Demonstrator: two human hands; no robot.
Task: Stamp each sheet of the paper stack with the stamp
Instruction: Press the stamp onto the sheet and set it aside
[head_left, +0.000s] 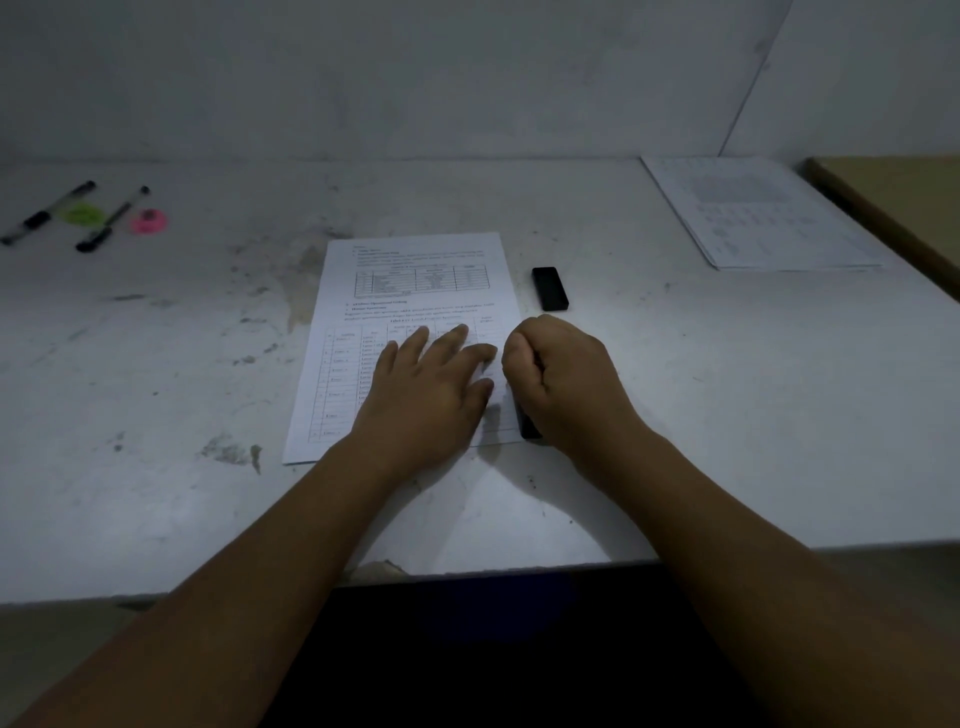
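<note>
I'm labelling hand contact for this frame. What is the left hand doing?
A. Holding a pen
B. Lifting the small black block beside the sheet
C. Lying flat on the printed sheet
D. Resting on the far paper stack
C: the left hand lies with fingers spread on the printed sheet, while the right hand grips the stamp at the sheet's right edge.

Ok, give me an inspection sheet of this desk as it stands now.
Surface: white table, scuffed and stained.
Job's things: printed sheet in front; black stamp at its right edge; black block beside the sheet; paper stack far right.
Clutter: pen, second pen, green disc, pink disc, far left.
Grippers: left hand flat on sheet; right hand grips stamp.
Cables: nothing seen.
Surroundings: white wall; brown board at right.
</note>
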